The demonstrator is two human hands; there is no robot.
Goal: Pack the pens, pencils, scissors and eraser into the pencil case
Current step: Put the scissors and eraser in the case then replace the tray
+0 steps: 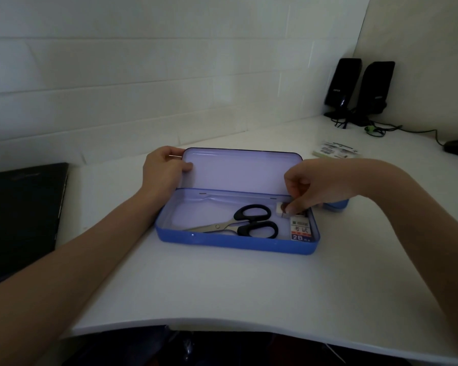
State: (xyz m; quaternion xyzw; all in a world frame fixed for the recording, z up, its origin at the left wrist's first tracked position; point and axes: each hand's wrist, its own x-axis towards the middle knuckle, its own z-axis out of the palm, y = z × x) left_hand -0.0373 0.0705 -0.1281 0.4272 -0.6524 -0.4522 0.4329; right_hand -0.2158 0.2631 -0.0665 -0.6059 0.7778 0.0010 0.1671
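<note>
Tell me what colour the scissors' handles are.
Black, on the scissors lying in the blue pencil case; seen in the head view.

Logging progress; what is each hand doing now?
Left hand: closed on the case lid.
Right hand: fingertips pinching the eraser.

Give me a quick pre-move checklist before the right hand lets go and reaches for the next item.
1. Pencil case lid open: ok; the left hand holds its left edge.
2. Scissors inside the tray, lying flat: ok.
3. Eraser inside the tray at its right end: ok.
4. Right hand clear of the eraser: not ok; fingertips on it.
5. Labelled 2B box seated flat in the tray: cannot tell.
6. Pens and pencils located for the next pick: cannot tell; none in view.
</note>
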